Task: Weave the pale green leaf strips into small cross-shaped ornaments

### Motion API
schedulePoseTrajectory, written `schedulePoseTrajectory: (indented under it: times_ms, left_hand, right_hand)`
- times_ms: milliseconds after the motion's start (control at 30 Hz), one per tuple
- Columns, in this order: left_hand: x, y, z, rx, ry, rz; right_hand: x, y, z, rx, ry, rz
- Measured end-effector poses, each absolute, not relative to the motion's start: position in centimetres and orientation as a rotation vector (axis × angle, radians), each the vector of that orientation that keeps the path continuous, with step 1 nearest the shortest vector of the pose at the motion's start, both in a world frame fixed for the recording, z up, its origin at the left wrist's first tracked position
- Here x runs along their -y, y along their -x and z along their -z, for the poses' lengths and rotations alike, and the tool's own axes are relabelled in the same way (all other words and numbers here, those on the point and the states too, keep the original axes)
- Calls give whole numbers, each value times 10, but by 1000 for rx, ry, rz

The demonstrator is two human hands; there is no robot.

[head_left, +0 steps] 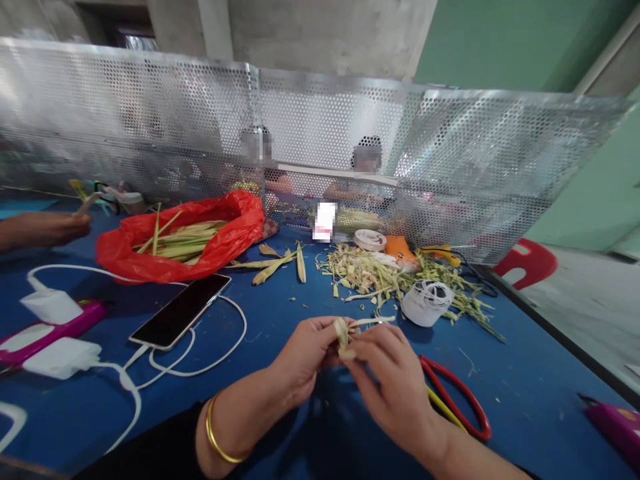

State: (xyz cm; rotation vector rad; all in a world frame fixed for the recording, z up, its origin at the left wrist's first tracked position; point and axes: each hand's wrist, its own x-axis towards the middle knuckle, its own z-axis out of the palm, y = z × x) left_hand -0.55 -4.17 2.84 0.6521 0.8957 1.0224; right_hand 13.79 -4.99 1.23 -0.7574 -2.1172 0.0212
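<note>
My left hand (300, 357) and my right hand (395, 387) meet just above the blue table (280, 293), near its front edge. Both are closed in a pinch on a small folded piece of pale leaf strip (344, 337), whose loose end (373, 321) sticks out to the right. A gold bangle (215, 437) circles my left wrist. Red-handled scissors (455, 397) lie on the table just right of my right hand. A white spool of thread (427, 302) stands a little beyond my hands.
A red plastic bag (185, 243) of green leaf strips lies at the left back. A phone (181, 310) on a white charging cable sits left of my hands. Leaf scraps (380, 273) litter the back. Another person's hand (47, 227) rests at far left. A perforated metal screen (320, 133) closes the table's back.
</note>
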Motion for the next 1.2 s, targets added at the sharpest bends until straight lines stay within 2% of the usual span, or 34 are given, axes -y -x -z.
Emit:
schedulePoseTrajectory:
  times_ms: [133, 267, 400, 600, 1200]
  left_hand:
    - [41, 8, -33, -997, -760, -1022]
    - [39, 9, -34, -1045, -829, -1034]
    - [38, 10, -34, -1069, -895, -1019]
    - [36, 15, -36, -990, -986, -933]
    - [32, 17, -36, -851, -925, -901]
  right_hand:
    - [43, -139, -13, 1689, 1060, -500]
    - [35, -134, -7, 1376, 1094, -1061]
    - [34, -130, -10, 1136, 1089, -1320]
    - [35, -129, -20, 1015, 1110, -1418]
    - [32, -133, -23, 904, 1157, -1446]
